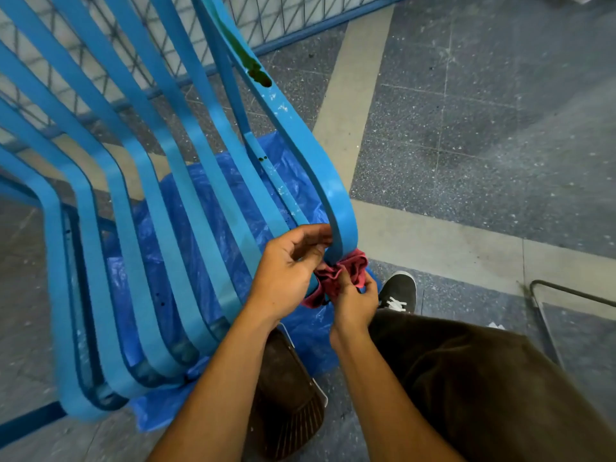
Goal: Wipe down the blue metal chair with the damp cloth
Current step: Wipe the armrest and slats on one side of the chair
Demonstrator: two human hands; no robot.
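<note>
The right hand (355,300) pinches the red cloth (346,273) just under the chair (200,181) rail's low bend, the left hand (286,268) curls loosely beside it, and the rail runs up and away.

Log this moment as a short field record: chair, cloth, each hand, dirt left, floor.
chair: blue metal chair, curved slats, seen from above
cloth: red cloth, bunched against the lower bend of the outer slat
left hand: left hand beside the outer slat, fingers curled at the cloth
right hand: right hand gripping the cloth from below
dirt left: dark stain higher up the outer slat, plus pale specks
floor: blue plastic sheet under the chair
</note>
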